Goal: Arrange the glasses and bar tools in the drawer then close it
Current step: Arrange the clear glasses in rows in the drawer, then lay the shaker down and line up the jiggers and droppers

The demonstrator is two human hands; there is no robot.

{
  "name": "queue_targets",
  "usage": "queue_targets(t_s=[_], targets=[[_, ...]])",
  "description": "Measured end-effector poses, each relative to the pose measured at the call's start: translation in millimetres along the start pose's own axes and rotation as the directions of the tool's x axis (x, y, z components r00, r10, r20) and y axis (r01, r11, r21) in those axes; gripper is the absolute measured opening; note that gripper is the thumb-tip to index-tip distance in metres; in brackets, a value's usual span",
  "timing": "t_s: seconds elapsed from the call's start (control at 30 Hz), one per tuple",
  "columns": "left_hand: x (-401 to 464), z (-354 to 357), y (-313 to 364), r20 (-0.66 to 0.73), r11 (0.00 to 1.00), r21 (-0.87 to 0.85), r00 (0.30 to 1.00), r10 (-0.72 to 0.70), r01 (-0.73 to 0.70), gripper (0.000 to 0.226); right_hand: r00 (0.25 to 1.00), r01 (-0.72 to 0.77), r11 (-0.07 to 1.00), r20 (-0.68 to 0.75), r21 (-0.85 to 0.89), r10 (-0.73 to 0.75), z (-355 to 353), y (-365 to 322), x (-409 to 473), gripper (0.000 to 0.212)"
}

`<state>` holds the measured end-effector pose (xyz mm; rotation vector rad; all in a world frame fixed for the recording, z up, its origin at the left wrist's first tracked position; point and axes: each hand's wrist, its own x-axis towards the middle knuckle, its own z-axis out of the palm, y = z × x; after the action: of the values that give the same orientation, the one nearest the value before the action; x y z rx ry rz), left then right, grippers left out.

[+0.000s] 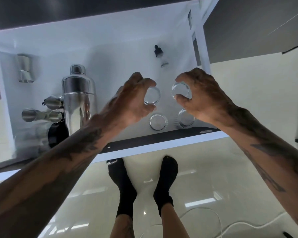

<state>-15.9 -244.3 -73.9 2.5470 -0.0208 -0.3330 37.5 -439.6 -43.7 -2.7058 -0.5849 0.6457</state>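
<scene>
The dropper bottle (162,57) label is unreadable. In the white drawer (96,48), above glossy floor (230,177), left hand (132,100) and right hand (201,97) each pinch a glass beside the shaker (78,93).

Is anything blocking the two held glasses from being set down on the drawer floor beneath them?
Nothing visible does. The left hand and right hand each grip a small clear glass over bare white drawer floor, behind two ribbed clear glasses.

I am gripping a small clear glass (151,96) in my left hand (133,100) and another glass (181,91) in my right hand (202,98), over the open white drawer (110,54), beside the steel shaker (78,98).
</scene>
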Motion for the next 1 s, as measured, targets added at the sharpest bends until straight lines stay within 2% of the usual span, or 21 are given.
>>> queue_targets(t_s=[0.13, 0.23, 0.3, 0.37, 0.47, 0.5, 0.57, 0.63, 0.67, 0.73, 0.8, 0.87, 1.0], targets=[[1, -8, -4, 0.088, 0.998, -0.06, 0.996, -0.011, 0.016, 0.059, 0.999, -0.031, 0.999, 0.02, 0.033, 0.031, -1, -6, 0, 0.041], [-6, -23, -8, 0.121, 0.975, -0.183, 0.987, -0.104, 0.125, 0.056, 0.999, -0.018, 0.999, 0.027, 0.045, 0.017, -4, -9, 3, 0.04], [-15, -41, -28, -0.036, 0.965, -0.204, 0.983, -0.178, 0.167, 0.043, 1.0, -0.012, 1.0, 0.0, 0.02, 0.012, -1, -7, 3, 0.042], [-30, -70, -63, -0.229, 0.964, -0.138, 0.94, -0.253, 0.225, 0.031, 0.996, -0.04, 0.999, -0.076, 0.004, 0.04, 5, -2, 1, 0.05], [-60, -122, -127, -0.359, 0.909, 0.027, 0.853, -0.38, 0.417, 0.03, 0.992, -0.032, 0.999, -0.119, 0.02, 0.034, 21, 21, -10, 0.062], [-71, -136, -146, -0.329, 0.868, 0.097, 0.839, -0.434, 0.487, 0.03, 0.988, -0.007, 0.998, -0.151, 0.059, 0.016, 22, 29, -16, 0.063], [-87, -153, -173, -0.091, 0.793, 0.222, 0.822, -0.562, 0.567, 0.034, 0.968, 0.023, 0.986, -0.25, 0.166, 0.02, 13, 19, -21, 0.051], [-99, -157, -184, 0.194, 0.738, 0.306, 0.719, -0.667, 0.602, 0.044, 0.968, 0.073, 0.97, -0.251, 0.232, -0.013, 8, -32, -23, 0.031], [-105, -155, -185, 0.276, 0.723, 0.339, 0.671, -0.688, 0.602, 0.051, 0.967, 0.116, 0.953, -0.252, 0.281, -0.043, 10, -66, -20, 0.025], [-116, -146, -187, 0.319, 0.714, 0.374, 0.641, -0.698, 0.592, 0.058, 0.95, 0.263, 0.92, -0.242, 0.29, -0.195, 14, -126, -12, 0.021], [-126, -135, -190, 0.292, 0.697, 0.316, 0.633, -0.717, 0.644, 0.062, 0.944, 0.329, 0.901, -0.065, 0.282, -0.324, 31, -179, -2, 0.02], [-134, -127, -193, 0.254, 0.673, 0.232, 0.625, -0.739, 0.702, 0.067, 0.918, 0.348, 0.907, 0.109, 0.238, -0.381, 55, -222, 9, 0.027], [-143, -128, -194, 0.234, 0.634, 0.189, 0.593, -0.771, 0.75, 0.082, 0.878, 0.413, 0.909, 0.239, 0.063, -0.415, 105, -268, 20, 0.054]])
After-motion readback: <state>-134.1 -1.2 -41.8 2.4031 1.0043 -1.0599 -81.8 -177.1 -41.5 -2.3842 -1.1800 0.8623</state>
